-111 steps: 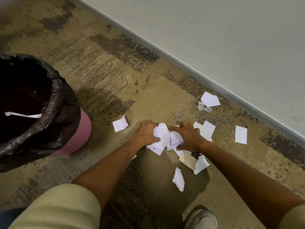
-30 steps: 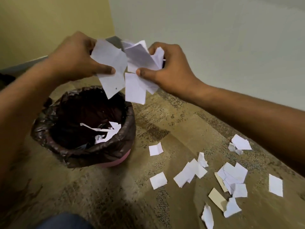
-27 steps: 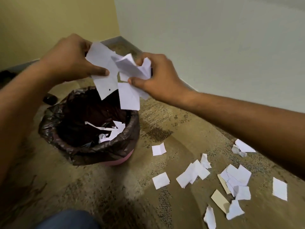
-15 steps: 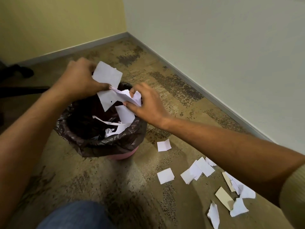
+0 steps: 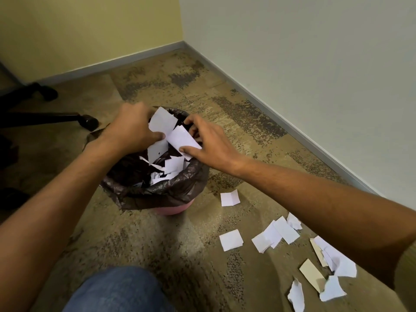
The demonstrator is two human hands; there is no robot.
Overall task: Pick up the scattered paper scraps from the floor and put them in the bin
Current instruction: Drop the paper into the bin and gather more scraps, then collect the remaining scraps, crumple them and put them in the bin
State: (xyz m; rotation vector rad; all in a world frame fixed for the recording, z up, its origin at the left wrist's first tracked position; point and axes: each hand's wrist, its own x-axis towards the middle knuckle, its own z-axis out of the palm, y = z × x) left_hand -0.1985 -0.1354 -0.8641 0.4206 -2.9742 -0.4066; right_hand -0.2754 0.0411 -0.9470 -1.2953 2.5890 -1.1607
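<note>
White paper scraps are bunched between both hands right over the mouth of the bin, and that placement looks deliberate. Paper this light drifts, so holding it low and central should let it drop inside rather than flutter back onto the carpet.

The left hand has its fingers curled round the larger sheets, with the thumb clamping them from the front. The right hand pinches a folded strip between thumb and fingertips, its other fingers loosely spread. The hands nearly touch, which cages the bundle from two sides so that nothing slips out early. Neither hand has let go yet.

A dark plastic liner is folded out over the rim, which keeps the opening wide. More torn pieces already lie heaped within it.

The bin stands just beside the mess, probably to keep each trip short. Plenty is left on the floor:
- a folded square near the pink base
- a flat square further out
- an overlapping cluster beyond that
- a tan card among crumpled bits, under the right forearm

A denim-clad knee fills the lower edge, and a chair castor rests well left of the bin.
</note>
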